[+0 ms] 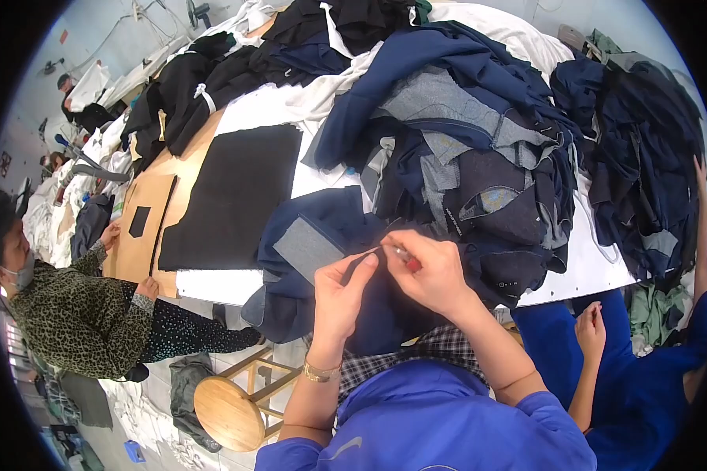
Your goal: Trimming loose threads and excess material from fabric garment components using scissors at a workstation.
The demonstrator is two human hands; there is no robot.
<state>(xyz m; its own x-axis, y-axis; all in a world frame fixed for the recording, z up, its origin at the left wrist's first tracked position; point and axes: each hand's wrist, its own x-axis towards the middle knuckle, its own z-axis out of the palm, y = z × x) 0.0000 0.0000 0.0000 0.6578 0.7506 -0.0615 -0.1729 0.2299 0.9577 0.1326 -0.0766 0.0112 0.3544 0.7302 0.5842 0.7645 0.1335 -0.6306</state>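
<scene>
One dark navy cloth garment piece with a grey lining patch (322,259) lay at the near edge of the white worktable (581,271), its long axis running from the near left toward the far right, the grey patch turned upward. Two hands worked on it. The left hand (342,294) pinched a fold of the navy cloth between thumb and forefinger. The right hand (428,271) was closed around a small red-tipped tool (408,261), touching the same fold; the tool's exact kind could not be determined. Just beyond lay one large heap of navy and grey garment pieces (463,149), crowding the far side. One flat black fabric panel (236,196) lay to the left. One round wooden stool (228,408) stood below the table edge. Two other persons stood alongside: one in a patterned olive top (78,318) at left, one in blue sleeves (652,377) at right.
</scene>
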